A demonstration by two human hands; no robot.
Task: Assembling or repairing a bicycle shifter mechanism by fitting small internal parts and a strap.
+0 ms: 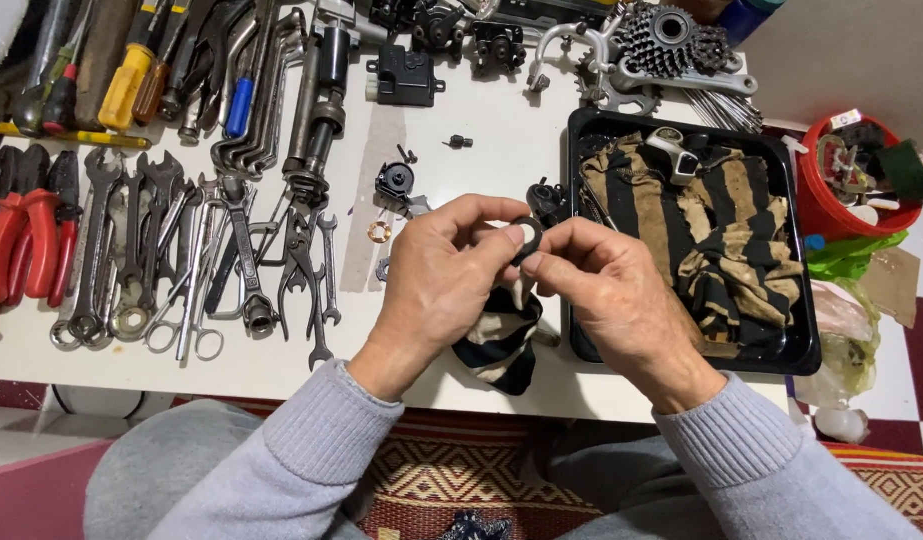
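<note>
both hands pinch a small black ring-shaped part point(527, 238), left hand point(443, 272) also holding a striped rag point(501, 340), right hand point(606, 290) opposite; wiping looks underway, other dismantled parts point(394, 182) wait on the white table point(501, 150).

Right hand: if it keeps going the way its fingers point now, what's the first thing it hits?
The right hand points up-left, pinching a small black ring against the left hand. Going on, it would meet the left hand's fingers first; the black part on the table lies beyond. Depth is unclear.
</note>
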